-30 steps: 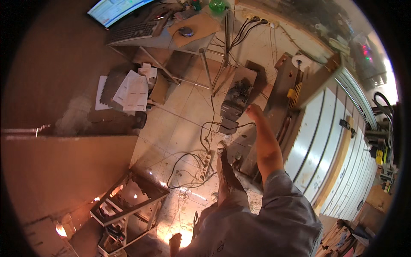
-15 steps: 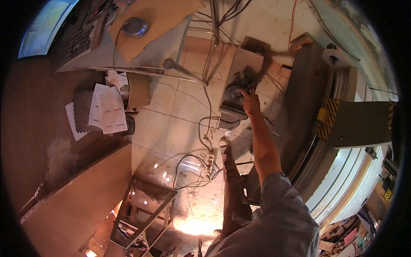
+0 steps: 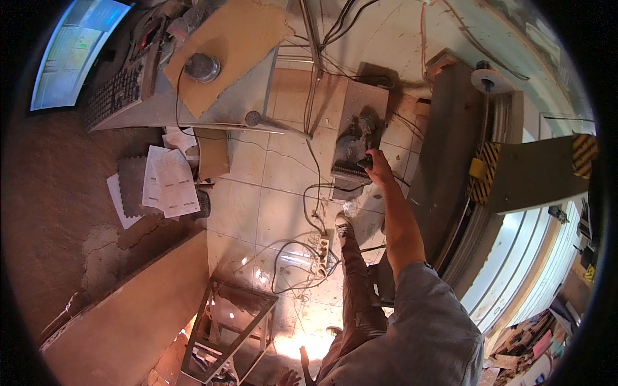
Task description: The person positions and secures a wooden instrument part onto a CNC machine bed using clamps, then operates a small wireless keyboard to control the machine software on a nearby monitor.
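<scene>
My right hand reaches far forward, its fingers closed around a black handle. The handle lies at the near right edge of a dusty dark machine, whose exact kind I cannot make out. That machine rests on a long grey box-like base on the tiled floor. My left hand shows only partly at the lower edge, fingers apart and nothing visible in them, near a metal frame.
A white power strip with looped black cables lies on the floor by my shoe. A desk on the left carries a keyboard and cardboard. Papers lie below it. A metal frame stands near; a long grey beam runs right.
My right hand has shifted from pointing at the machine's middle to closing on the black handle nearer me. The view has moved slightly, and more of my left hand shows at the lower edge.
</scene>
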Tool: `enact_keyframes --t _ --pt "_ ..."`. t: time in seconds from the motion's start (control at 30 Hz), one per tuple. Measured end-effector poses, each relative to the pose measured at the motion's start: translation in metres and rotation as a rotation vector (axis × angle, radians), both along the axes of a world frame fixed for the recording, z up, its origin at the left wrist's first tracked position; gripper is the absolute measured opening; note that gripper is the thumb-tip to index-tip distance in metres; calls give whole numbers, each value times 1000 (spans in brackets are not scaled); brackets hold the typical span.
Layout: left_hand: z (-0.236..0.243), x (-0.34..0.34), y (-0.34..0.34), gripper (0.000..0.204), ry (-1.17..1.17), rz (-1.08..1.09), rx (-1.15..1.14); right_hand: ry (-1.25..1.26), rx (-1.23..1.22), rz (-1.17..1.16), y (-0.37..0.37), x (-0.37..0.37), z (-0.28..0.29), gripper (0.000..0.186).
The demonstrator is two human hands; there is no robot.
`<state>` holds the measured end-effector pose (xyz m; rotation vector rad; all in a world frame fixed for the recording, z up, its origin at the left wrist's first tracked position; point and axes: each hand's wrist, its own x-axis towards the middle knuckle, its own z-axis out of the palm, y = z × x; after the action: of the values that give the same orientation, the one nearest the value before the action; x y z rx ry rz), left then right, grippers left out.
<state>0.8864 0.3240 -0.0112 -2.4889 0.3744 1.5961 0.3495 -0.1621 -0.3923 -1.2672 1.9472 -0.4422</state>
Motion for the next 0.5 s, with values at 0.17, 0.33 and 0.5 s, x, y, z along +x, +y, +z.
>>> enact_keyframes --t 0.17,0.33,0.5 --pt "-3 18 11 36 61 6 -178 -469 -70 -206 19 6 19 47" --pt "-15 1 -51 37 13 -334 -250 -1084 -230 -447 60 18 69 43" --pt "-21 -29 -134 38 77 -692 -599 -1160 -254 -208 87 69 202 37"
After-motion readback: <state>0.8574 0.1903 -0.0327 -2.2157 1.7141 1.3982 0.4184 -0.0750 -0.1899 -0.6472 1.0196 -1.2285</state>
